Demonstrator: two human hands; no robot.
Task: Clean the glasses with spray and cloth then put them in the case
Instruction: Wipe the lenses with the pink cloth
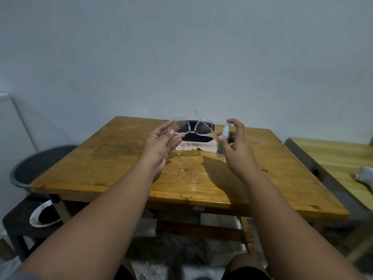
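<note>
My left hand (pixel 161 145) holds clear-framed glasses (pixel 192 127) by the left lens rim, raised above the wooden table (pixel 125 174), temples pointing away. My right hand (pixel 236 146) grips a small white spray bottle (pixel 224 138) upright, its nozzle turned toward the glasses and a forefinger resting on top. Behind and below the glasses a black case (pixel 193 137) lies at the table's far edge. A pinkish cloth (pixel 198 146) lies flat in front of the case.
A grey basin (pixel 36 168) stands left of the table, with a white bowl (pixel 43 215) on a dark stool below. A second, lighter table (pixel 339 158) at right bears a white object (pixel 365 175). A blue-grey wall rises close behind.
</note>
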